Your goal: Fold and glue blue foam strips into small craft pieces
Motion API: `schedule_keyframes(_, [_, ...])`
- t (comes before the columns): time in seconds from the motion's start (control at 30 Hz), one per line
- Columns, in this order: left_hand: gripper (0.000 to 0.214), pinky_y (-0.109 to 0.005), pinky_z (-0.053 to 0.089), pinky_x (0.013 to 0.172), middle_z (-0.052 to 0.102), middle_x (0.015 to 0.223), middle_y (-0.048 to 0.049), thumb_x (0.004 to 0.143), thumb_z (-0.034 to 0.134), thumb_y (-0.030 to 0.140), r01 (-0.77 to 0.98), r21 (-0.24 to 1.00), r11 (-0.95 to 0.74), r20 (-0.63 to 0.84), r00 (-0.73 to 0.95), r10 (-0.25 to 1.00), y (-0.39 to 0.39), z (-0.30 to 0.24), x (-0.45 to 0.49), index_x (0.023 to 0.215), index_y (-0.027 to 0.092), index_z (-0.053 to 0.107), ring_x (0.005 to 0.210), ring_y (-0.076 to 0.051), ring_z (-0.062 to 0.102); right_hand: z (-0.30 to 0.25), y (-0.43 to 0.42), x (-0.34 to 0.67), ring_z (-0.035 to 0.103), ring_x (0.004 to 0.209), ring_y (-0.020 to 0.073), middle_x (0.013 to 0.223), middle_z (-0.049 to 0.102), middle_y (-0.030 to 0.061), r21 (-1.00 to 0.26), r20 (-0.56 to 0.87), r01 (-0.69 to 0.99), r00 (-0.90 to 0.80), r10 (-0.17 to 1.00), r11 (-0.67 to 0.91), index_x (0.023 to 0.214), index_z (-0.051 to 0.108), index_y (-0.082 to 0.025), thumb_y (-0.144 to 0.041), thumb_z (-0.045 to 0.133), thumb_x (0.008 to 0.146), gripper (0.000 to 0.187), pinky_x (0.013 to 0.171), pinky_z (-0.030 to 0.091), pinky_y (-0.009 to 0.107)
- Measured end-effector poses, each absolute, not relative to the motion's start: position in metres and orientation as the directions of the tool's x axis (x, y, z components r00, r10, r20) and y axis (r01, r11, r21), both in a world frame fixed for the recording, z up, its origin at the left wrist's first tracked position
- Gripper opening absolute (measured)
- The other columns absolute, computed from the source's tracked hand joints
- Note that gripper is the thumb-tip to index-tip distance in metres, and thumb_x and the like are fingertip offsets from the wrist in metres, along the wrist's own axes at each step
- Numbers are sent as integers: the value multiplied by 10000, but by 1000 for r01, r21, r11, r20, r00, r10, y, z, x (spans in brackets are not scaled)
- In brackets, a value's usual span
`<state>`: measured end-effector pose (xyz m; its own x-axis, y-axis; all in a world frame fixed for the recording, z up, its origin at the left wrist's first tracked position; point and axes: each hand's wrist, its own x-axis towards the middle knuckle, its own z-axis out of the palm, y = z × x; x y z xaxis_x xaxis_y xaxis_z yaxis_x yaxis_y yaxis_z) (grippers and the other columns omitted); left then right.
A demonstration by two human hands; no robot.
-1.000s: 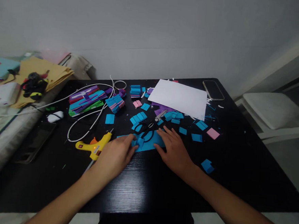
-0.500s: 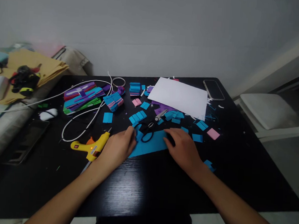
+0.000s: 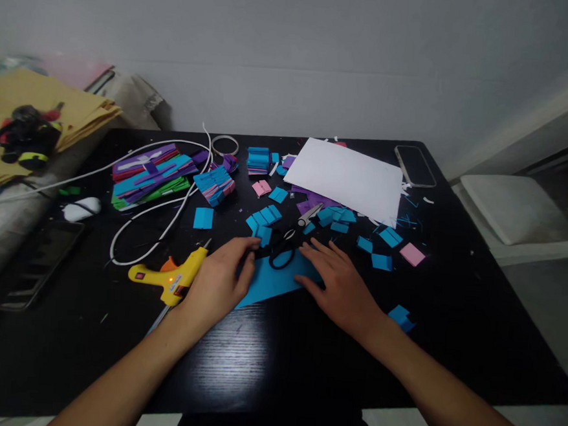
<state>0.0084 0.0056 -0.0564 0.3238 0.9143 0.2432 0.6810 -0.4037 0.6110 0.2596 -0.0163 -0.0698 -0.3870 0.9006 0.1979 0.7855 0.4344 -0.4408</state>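
A strip of blue paper (image 3: pixel 270 286) lies on the black table between my two hands. My left hand (image 3: pixel 224 268) rests over its left end, thumb and forefinger apart; its other fingers are partly hidden. On the strip's right end my right hand (image 3: pixel 340 278) lies flat with the fingers spread. Scissors (image 3: pixel 281 259) with black handles sit between the hands, the handles overlapping the strip's upper edge and the blades pointing away. Just beyond my left fingertips is a small folded blue piece (image 3: pixel 263 235). A yellow glue gun (image 3: pixel 176 278) with a lit orange light lies beside my left wrist.
Small folded blue pieces (image 3: pixel 382 262) are scattered around. Stacked coloured paper strips (image 3: pixel 153 176) lie at the back left, near a looped white cable (image 3: pixel 113 240). A white sheet (image 3: pixel 345 178) and a phone (image 3: pixel 415 166) are at the back right. An earbud case (image 3: pixel 82 209) sits at left.
My right hand has opened from a closer finger grip to spread fingers on the blue strip. My left thumb and forefinger have parted more. The view has shifted slightly.
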Motion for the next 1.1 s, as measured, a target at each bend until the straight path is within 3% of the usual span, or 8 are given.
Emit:
schedule_keyframes(0.13, [331,-375,581,963,735,1205,-111,1022,516,195,635,620,-462,290,362,886,4,-56,9,1343,170,594,1097,-227,721,-68,-17,262,616,1367,341,1358,726,122,-468,207,763,-396,895,446,1381,661,-203,-246,694,963,422,1174,461,613])
schedule_keyframes(0.33, [161,-342,585,872,714,1045,-82,1013,547,186,569,646,-508,269,454,850,1,-54,11,1117,189,669,988,-207,699,-57,-19,262,704,1145,288,1192,762,98,-634,140,684,-359,923,362,1291,698,-202,-121,711,900,399,1034,576,497])
schedule_keyframes(0.5, [151,-384,572,910,720,1065,-100,1010,570,222,528,659,-535,201,562,802,-2,-52,15,1121,192,667,1006,-229,689,-47,-19,260,713,1089,222,1169,731,61,-794,71,552,-334,940,256,1223,721,-238,-25,669,856,427,1004,574,391])
schedule_keyframes(0.67, [477,-426,563,953,710,1179,-120,941,726,376,545,644,-537,195,561,804,-6,-54,17,1347,186,561,1094,-266,685,-41,-20,259,711,1020,200,1080,724,45,-850,239,401,-286,928,342,1129,743,-246,-73,718,882,303,940,580,351])
schedule_keyframes(0.8, [236,-344,578,862,750,1048,-70,1023,612,299,521,664,-537,221,550,805,-7,-55,16,1232,190,630,957,-207,730,-40,-21,259,710,948,190,1019,708,36,-798,419,370,-225,880,475,1094,748,-263,-102,719,911,245,873,598,339])
schedule_keyframes(0.9, [141,-274,563,771,748,932,-48,1037,574,229,481,673,-562,273,544,793,-7,-52,16,1104,165,680,832,-163,726,-45,-20,258,698,1055,213,1107,713,47,-783,483,388,-111,868,485,1151,728,-271,-119,781,868,326,968,586,373])
schedule_keyframes(1.0, [128,-242,539,712,734,855,-44,1014,598,182,472,674,-567,360,461,811,-9,-50,16,1062,130,704,739,-138,697,-52,-16,257,664,1178,241,1276,680,67,-915,338,268,97,936,302,1270,668,-288,-193,842,823,489,1003,591,404])
schedule_keyframes(1.1, [138,-233,526,693,747,844,-49,996,629,198,464,744,-480,327,374,868,-10,-48,16,1027,124,740,719,-133,685,-55,-11,257,727,988,206,1151,727,44,-999,40,-15,152,988,43,1271,664,-282,-285,854,819,490,882,642,376])
